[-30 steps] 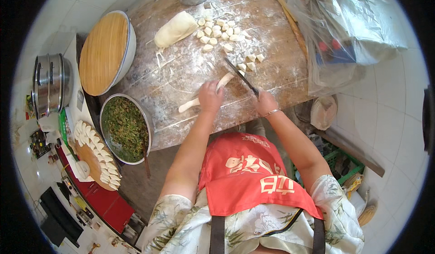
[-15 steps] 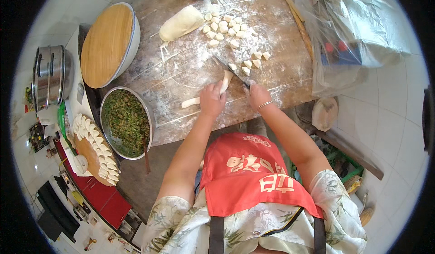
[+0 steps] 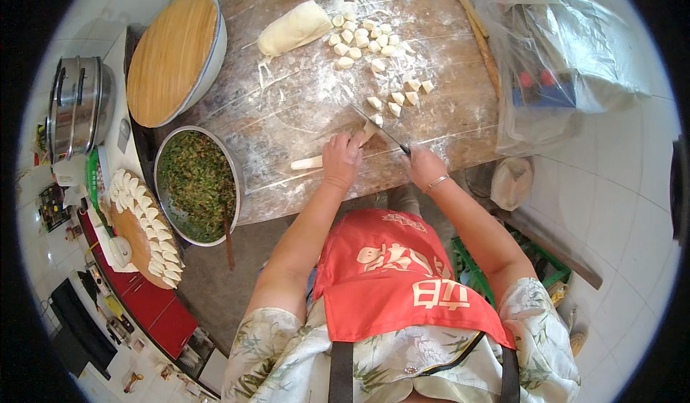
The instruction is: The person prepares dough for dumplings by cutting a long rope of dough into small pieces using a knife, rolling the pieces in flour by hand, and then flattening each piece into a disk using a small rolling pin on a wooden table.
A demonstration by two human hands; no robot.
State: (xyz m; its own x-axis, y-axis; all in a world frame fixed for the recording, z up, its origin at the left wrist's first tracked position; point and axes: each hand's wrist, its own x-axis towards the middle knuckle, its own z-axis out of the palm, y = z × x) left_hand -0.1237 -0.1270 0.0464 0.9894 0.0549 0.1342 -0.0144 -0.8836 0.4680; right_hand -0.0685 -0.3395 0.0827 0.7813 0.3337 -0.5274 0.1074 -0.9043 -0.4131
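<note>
My left hand (image 3: 342,160) holds down a thin rope of dough (image 3: 308,163) on the floured wooden table. One end of the rope sticks out to the left, and the other reaches the blade. My right hand (image 3: 427,168) grips a knife (image 3: 384,133) by its dark handle, its blade slanting across the rope's right end. Just past the blade sits a dough piece (image 3: 376,120); whether it is fully severed I cannot tell. Several cut dough pieces (image 3: 395,108) lie beyond, and a larger cluster (image 3: 361,39) is farther back beside a thick dough log (image 3: 295,29).
Left of the table edge stands a metal bowl of green filling (image 3: 238,187) with a stick in it. Behind it is a basin with a round wooden lid (image 3: 175,61). Dumplings (image 3: 159,239) line a board at left. A plastic-covered box (image 3: 560,51) and brush (image 3: 481,40) sit right.
The knife has come down and slightly right onto the rope's end, and a piece now shows beyond the blade. My left hand stays on the rope. The whole view has shifted slightly.
</note>
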